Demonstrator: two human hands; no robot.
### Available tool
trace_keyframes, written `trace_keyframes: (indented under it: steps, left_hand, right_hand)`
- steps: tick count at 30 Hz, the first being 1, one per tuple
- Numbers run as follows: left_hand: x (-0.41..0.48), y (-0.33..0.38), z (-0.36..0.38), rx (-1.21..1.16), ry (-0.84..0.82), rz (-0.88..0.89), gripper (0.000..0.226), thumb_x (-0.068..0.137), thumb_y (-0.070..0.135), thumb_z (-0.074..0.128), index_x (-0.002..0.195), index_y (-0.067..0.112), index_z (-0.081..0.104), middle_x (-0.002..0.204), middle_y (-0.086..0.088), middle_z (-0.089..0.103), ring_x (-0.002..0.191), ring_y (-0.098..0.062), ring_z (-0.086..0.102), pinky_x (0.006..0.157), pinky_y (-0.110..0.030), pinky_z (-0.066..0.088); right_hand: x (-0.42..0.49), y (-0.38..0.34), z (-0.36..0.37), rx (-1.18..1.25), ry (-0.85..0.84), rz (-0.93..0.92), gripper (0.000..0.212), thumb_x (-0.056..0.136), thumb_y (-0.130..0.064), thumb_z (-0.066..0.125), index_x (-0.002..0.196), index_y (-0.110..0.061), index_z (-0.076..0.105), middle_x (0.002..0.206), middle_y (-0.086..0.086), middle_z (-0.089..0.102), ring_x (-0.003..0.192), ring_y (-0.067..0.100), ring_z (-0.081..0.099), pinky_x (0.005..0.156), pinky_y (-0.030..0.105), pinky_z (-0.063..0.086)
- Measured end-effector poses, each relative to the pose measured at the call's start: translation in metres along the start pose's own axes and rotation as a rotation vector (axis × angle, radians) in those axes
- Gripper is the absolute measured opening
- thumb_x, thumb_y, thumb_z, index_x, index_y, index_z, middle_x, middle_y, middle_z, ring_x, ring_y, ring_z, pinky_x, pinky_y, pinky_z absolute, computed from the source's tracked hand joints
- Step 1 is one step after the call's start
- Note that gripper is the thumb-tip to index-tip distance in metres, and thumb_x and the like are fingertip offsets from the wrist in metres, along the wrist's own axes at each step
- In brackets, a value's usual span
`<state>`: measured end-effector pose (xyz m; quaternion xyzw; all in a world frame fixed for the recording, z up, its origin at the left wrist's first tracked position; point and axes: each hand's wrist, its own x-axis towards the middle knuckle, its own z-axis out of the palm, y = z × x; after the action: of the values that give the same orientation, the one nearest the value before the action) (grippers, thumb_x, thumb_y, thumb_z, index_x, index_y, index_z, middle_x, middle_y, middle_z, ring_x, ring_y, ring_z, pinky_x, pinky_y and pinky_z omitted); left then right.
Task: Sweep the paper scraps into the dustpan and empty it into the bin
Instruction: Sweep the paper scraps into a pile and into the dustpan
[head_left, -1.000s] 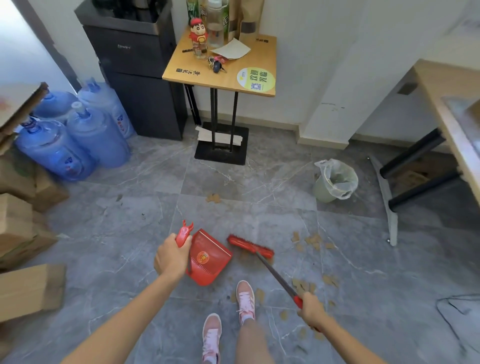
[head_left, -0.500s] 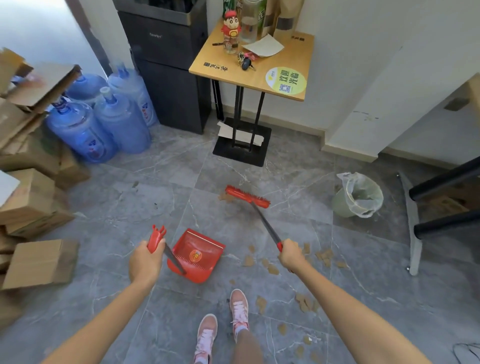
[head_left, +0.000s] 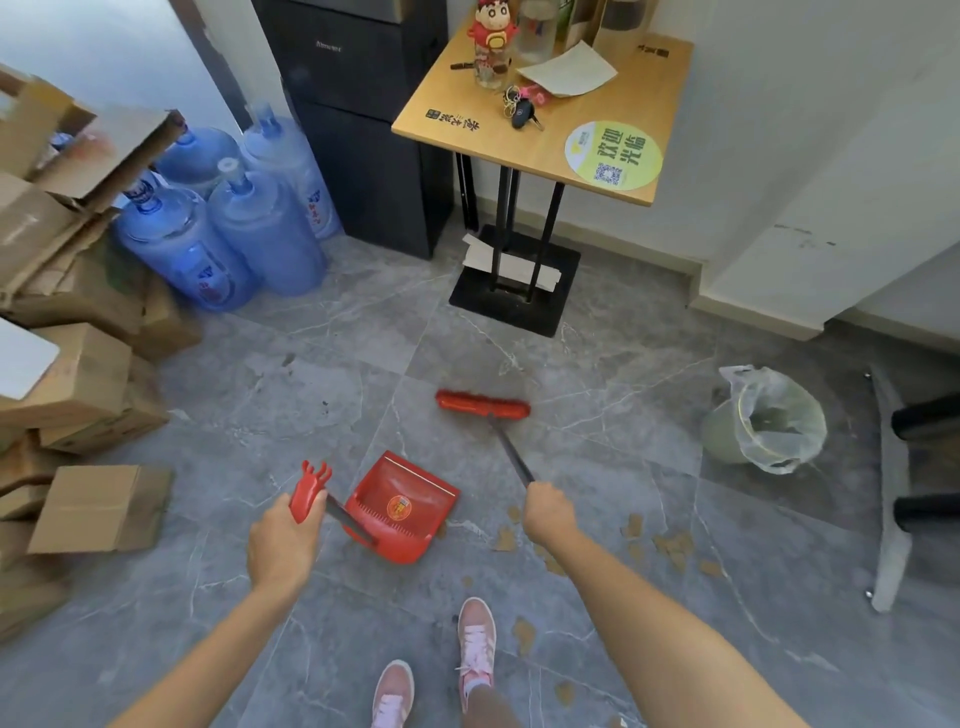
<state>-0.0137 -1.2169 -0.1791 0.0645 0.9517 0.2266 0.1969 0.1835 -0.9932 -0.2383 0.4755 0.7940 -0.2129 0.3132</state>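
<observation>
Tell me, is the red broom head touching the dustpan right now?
Apart. The head view shows a strip of grey floor between the broom head and the dustpan, which sits nearer the person.

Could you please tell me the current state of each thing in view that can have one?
dustpan: down at the floor, no scraps visible inside.
broom: head down on the floor, beyond the dustpan.
left hand: grips the dustpan's handle.
right hand: grips the broom's stick.
paper scraps: scattered loose on the floor.
bin: open, lined with a clear bag.
</observation>
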Motion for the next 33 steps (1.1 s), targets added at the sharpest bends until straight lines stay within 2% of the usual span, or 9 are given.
trace_keyframes:
  steps: [3,6,9,12,18,26,28,30,33]
  left_hand:
    - [-0.003,-0.003,-0.007,0.012,0.01,-0.008,0.036,0.091,0.039,0.058,0.068,0.011,0.053,0.066,-0.016,0.058,0.076,-0.043,0.061,0.065,-0.042,0.044]
    - [-0.01,-0.01,-0.017,0.04,0.034,-0.012,0.038,0.091,0.041,0.057,0.071,0.009,0.053,0.072,-0.021,0.062,0.081,-0.043,0.061,0.065,-0.04,0.04]
    - [-0.023,-0.021,-0.024,0.076,0.019,0.028,0.038,0.091,0.041,0.056,0.07,0.01,0.052,0.069,-0.018,0.059,0.081,-0.043,0.061,0.063,-0.038,0.038]
    - [-0.042,-0.034,-0.027,0.08,-0.007,0.07,0.035,0.091,0.037,0.058,0.071,0.009,0.054,0.073,-0.022,0.063,0.082,-0.044,0.061,0.062,-0.037,0.037]
    - [-0.08,-0.08,-0.04,0.093,-0.052,0.156,0.036,0.091,0.037,0.058,0.077,0.003,0.058,0.08,-0.024,0.065,0.082,-0.043,0.062,0.062,-0.036,0.037]
    - [-0.129,-0.153,-0.069,0.067,-0.084,0.23,0.036,0.09,0.041,0.058,0.08,0.006,0.059,0.079,-0.02,0.066,0.08,-0.04,0.062,0.063,-0.038,0.041]
    - [-0.141,-0.166,-0.077,0.058,-0.092,0.249,0.036,0.089,0.04,0.058,0.081,0.006,0.06,0.08,-0.02,0.066,0.081,-0.041,0.063,0.062,-0.036,0.039]
    - [-0.148,-0.174,-0.082,0.054,-0.107,0.27,0.036,0.089,0.04,0.059,0.081,0.005,0.06,0.081,-0.021,0.067,0.082,-0.041,0.063,0.062,-0.036,0.039]
    - [-0.158,-0.177,-0.085,0.054,-0.128,0.3,0.038,0.089,0.041,0.058,0.081,0.005,0.061,0.081,-0.02,0.067,0.083,-0.041,0.063,0.064,-0.039,0.042]
  right_hand:
    - [-0.023,0.024,0.032,-0.081,0.012,-0.038,0.035,0.097,-0.001,0.039,0.131,0.0,0.047,0.128,0.014,0.054,0.116,0.03,0.058,0.093,0.037,0.05]
    - [-0.046,0.058,0.057,-0.108,-0.017,-0.031,0.037,0.098,-0.001,0.04,0.135,0.0,0.041,0.126,0.012,0.056,0.113,0.027,0.06,0.09,0.034,0.052]
    - [-0.071,0.09,0.08,-0.118,-0.025,-0.003,0.045,0.098,-0.001,0.041,0.141,0.0,0.031,0.124,0.01,0.058,0.112,0.023,0.06,0.086,0.029,0.052]
    - [-0.101,0.111,0.106,-0.117,-0.037,0.001,0.044,0.098,-0.002,0.041,0.141,-0.001,0.03,0.121,0.009,0.06,0.108,0.022,0.062,0.082,0.027,0.052]
    - [-0.183,0.109,0.171,-0.105,-0.076,0.056,0.043,0.097,0.0,0.042,0.139,-0.002,0.033,0.127,0.009,0.056,0.114,0.023,0.059,0.087,0.03,0.05]
    - [-0.298,0.095,0.262,-0.055,-0.127,0.137,0.039,0.096,-0.001,0.039,0.135,-0.007,0.04,0.128,0.01,0.057,0.118,0.025,0.057,0.092,0.033,0.047]
    - [-0.314,0.095,0.272,0.042,-0.141,0.169,0.038,0.093,-0.002,0.041,0.13,-0.011,0.048,0.12,0.009,0.061,0.111,0.026,0.06,0.084,0.032,0.048]
    - [-0.328,0.096,0.274,0.159,-0.143,0.193,0.027,0.09,-0.003,0.044,0.112,-0.015,0.053,0.1,0.005,0.059,0.094,0.026,0.061,0.074,0.032,0.047]
    - [-0.348,0.104,0.272,0.254,-0.102,0.2,0.016,0.088,-0.004,0.046,0.088,-0.019,0.044,0.085,0.003,0.051,0.072,0.023,0.053,0.065,0.033,0.048]
